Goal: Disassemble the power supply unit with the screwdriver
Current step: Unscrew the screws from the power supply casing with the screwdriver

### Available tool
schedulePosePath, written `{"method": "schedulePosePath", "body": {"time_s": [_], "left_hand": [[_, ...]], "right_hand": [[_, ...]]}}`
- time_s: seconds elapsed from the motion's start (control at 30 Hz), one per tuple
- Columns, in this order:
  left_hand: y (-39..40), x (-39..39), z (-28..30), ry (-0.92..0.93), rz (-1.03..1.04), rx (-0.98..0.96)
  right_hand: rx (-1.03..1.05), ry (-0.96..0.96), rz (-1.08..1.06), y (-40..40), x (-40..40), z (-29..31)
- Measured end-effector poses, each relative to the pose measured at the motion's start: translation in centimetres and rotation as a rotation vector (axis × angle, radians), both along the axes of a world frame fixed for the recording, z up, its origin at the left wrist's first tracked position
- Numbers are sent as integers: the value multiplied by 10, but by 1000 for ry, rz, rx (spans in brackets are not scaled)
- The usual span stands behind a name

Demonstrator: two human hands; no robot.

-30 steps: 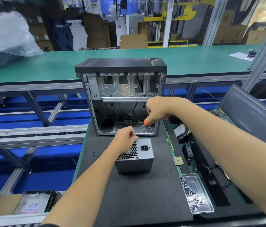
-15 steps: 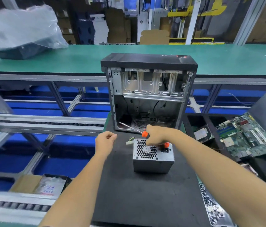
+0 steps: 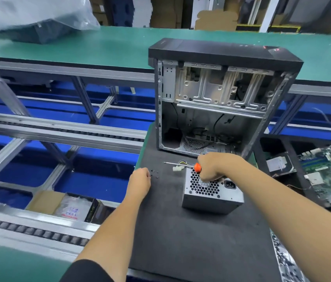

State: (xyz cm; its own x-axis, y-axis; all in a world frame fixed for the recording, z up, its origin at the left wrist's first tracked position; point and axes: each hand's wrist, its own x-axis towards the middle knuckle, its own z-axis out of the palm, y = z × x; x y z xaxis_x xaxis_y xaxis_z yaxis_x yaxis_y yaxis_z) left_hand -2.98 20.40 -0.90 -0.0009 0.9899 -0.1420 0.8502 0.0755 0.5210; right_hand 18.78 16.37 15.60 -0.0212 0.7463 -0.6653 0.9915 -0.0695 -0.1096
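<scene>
- A power supply unit [image 3: 211, 192], a small grey metal box, sits on the black foam worktop [image 3: 181, 241]. Its near face shows a honeycomb fan grille on the left and a black power socket toward 3 o'clock.
- A white cable connector [image 3: 176, 169] with coloured wires lies on the foam just beyond the unit's far-left corner, at about 11 o'clock from it.
- A screwdriver [image 3: 183, 165] with an orange handle and thin silver shaft lies nearly level above the unit's far edge, its tip pointing toward 9 o'clock.
</scene>
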Motion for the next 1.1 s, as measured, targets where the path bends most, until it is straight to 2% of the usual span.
{"method": "schedulePosePath", "body": {"time_s": [0.3, 0.53, 0.67, 0.8, 1.0, 1.1], "left_hand": [[4, 7, 5, 95, -30, -6], [3, 6, 7, 25, -4, -15], [-3, 3, 14, 46, 21, 3], [-8, 10, 33, -150, 33, 87], [-30, 45, 80, -618, -29, 93], [-50, 55, 91, -676, -51, 127]], "right_hand": [[8, -51, 41, -3, -3, 3], [36, -76, 68, -4, -3, 2], [40, -68, 65, -8, -2, 5], [41, 18, 9, -15, 6, 10], [257, 86, 56, -28, 19, 38], [332, 82, 91, -38, 28, 63]]}}
